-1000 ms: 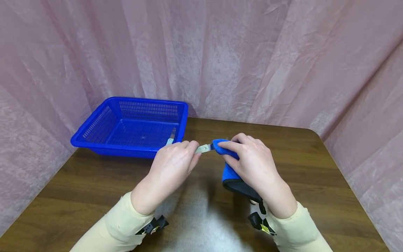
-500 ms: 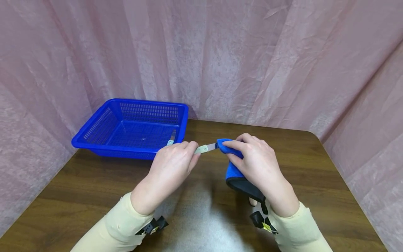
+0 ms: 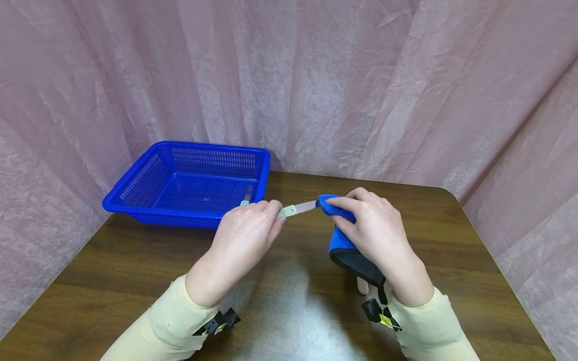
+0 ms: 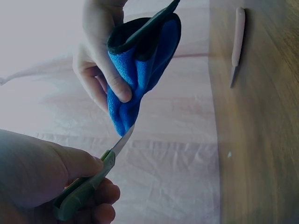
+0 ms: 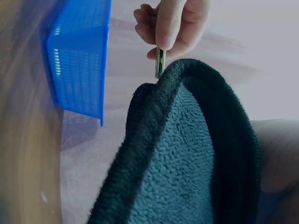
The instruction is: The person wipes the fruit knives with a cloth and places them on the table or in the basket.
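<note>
Above the table (image 3: 451, 240), a knife (image 3: 294, 209) meets a blue cloth (image 3: 341, 240)

From where I stand, the left hand (image 3: 246, 225) is curled round the knife's pale green handle, just right of the blue basket (image 3: 180, 213). The right hand (image 3: 372, 223) pinches the folded cloth over the tip end of the blade, with bare steel showing between cloth and handle. To wipe well, I'd hold the handle firm and draw the cloth in line with the blade, out to the right, never across it. A thick fold should sit between fingertips and steel, for I can't tell which edge is sharp; a light pinch would do, as the point might poke through. A second knife (image 3: 249, 193) lies at the basket's right end, and what looks like a third knife (image 4: 238, 37) lies on the table's near side, so I'd avoid low sweeps there
</note>
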A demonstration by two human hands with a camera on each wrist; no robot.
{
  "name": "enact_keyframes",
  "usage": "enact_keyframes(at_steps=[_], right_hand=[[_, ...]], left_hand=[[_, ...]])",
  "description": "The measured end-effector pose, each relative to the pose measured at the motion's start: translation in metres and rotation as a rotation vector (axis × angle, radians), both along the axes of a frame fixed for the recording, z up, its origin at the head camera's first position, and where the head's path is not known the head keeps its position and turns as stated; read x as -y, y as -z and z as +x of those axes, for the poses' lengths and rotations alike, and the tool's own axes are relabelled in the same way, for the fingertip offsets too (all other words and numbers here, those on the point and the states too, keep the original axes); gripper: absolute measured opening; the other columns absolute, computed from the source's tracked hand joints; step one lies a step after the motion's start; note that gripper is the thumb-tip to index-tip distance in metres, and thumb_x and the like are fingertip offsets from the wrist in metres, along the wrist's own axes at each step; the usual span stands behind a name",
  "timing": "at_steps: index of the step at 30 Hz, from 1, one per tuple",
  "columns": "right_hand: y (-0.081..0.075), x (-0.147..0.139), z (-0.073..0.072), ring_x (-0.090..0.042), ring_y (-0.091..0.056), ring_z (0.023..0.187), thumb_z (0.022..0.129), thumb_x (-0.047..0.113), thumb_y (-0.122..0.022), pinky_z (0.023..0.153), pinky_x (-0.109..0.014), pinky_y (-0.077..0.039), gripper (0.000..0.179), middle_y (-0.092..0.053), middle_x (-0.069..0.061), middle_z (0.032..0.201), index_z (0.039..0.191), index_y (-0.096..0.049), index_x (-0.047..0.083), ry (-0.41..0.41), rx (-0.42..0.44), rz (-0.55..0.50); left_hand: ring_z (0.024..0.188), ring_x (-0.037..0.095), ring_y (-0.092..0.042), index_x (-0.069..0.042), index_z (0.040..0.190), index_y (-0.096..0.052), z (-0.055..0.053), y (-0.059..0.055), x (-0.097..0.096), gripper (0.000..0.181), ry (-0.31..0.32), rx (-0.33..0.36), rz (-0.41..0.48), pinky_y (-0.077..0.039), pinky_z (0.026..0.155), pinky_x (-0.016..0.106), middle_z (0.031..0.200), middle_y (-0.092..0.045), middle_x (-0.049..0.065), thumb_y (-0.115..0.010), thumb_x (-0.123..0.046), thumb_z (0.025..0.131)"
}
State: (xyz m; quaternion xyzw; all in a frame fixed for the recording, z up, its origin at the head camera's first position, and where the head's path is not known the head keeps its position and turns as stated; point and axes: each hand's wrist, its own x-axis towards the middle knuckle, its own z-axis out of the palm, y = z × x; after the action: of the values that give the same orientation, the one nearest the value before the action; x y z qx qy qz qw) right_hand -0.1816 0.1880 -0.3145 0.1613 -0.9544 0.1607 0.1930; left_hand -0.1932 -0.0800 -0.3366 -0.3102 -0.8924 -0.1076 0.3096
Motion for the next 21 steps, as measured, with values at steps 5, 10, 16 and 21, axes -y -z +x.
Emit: enact_keyframes(at_steps=[5, 10, 16, 21], right_hand=[[-0.001, -0.0028, -0.0014, -0.029, -0.069, 0.101, 0.097, 0.022, -0.085, 0.086, -0.051, -0.054, 0.034, -0.074, -0.004, 0.113, 0.131, -0.083, 0.024, 0.015, 0.015, 0.001], [-0.0017, -0.0048, -0.0022, -0.029, -0.069, 0.101, 0.098, 0.022, -0.086, 0.086, -0.051, -0.054, 0.035, -0.074, -0.005, 0.114, 0.132, -0.083, 0.024, 0.029, 0.027, 0.006], [-0.0026, -0.0068, -0.0025, -0.03, -0.069, 0.103, 0.098, 0.023, -0.085, 0.088, -0.051, -0.054, 0.034, -0.074, -0.005, 0.115, 0.132, -0.083, 0.024, 0.031, 0.031, 0.003], [-0.0027, -0.0088, -0.0025, -0.03, -0.07, 0.104, 0.098, 0.022, -0.085, 0.089, -0.052, -0.054, 0.034, -0.075, -0.006, 0.116, 0.132, -0.083, 0.023, 0.038, 0.036, 0.003]], left_hand=[[0.061, 0.023, -0.062, -0.007, 0.097, -0.066, -0.0003, -0.0004, 0.0007, 0.02, 0.001, 0.004, 0.004, -0.054, 0.062, 0.042, 0.075, -0.063, 0.001, -0.082, -0.018, 0.101], [0.061, 0.025, -0.063, -0.005, 0.097, -0.066, 0.0001, -0.0016, 0.0009, 0.021, 0.005, -0.005, 0.009, -0.055, 0.063, 0.044, 0.075, -0.064, 0.002, -0.083, -0.017, 0.1], [0.062, 0.026, -0.064, -0.005, 0.097, -0.066, 0.0, -0.0022, 0.0009, 0.02, 0.002, -0.002, 0.006, -0.055, 0.063, 0.044, 0.076, -0.064, 0.002, -0.082, -0.017, 0.101], [0.061, 0.026, -0.063, -0.005, 0.097, -0.066, -0.0001, -0.0014, 0.0011, 0.02, 0.003, -0.003, 0.01, -0.053, 0.06, 0.043, 0.075, -0.063, 0.003, -0.082, -0.017, 0.101]])
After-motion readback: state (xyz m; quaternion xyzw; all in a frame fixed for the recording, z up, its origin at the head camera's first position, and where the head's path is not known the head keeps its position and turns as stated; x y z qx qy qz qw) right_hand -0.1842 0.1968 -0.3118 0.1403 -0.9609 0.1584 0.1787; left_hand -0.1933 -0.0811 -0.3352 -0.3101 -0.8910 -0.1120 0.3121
